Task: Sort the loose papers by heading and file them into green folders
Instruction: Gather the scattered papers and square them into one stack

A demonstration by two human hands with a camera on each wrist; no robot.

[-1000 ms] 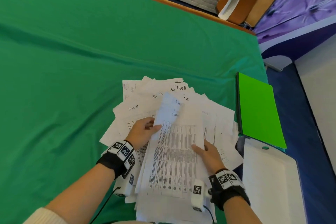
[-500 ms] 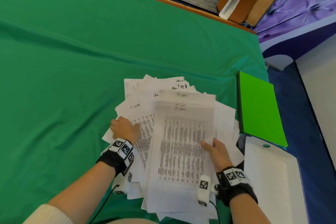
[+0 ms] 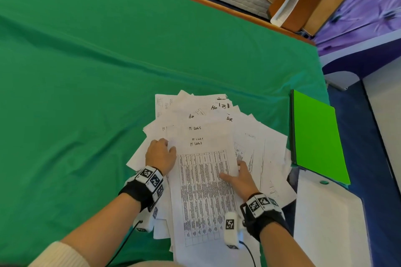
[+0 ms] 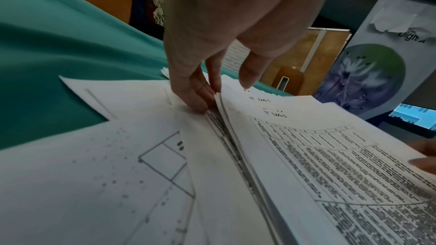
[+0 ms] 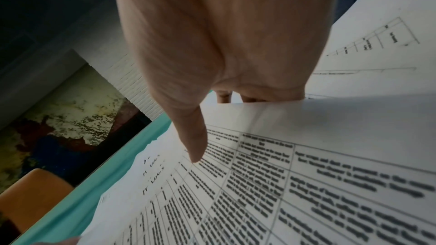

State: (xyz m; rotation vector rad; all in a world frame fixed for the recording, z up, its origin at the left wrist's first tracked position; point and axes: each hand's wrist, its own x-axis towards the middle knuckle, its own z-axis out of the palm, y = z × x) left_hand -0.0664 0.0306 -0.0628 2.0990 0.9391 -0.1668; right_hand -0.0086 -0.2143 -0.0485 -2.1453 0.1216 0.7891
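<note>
A fanned pile of loose papers (image 3: 256, 149) lies on the green cloth. On top sits a small stack of table sheets headed "IT LOGS" (image 3: 204, 182). My left hand (image 3: 168, 145) curls against that stack's left edge. In the left wrist view its fingers (image 4: 198, 98) tuck under the raised edge, and the thumb sits just above the paper. My right hand (image 3: 232, 171) pinches the stack's right edge: its thumb (image 5: 193, 137) lies on the print and the fingers go underneath. A closed bright green folder (image 3: 314, 136) lies to the right of the pile.
The green cloth (image 3: 86, 93) stretches wide to the left and back. A white panel (image 3: 329, 223) with a small green dot lies at the near right, touching the folder's near end. The table's right edge drops to a blue floor. Boxes stand beyond the far edge.
The printed sheet in my right hand came down flat onto the IT LOGS stack. My left hand shifted from the pile's left side to that stack's left edge.
</note>
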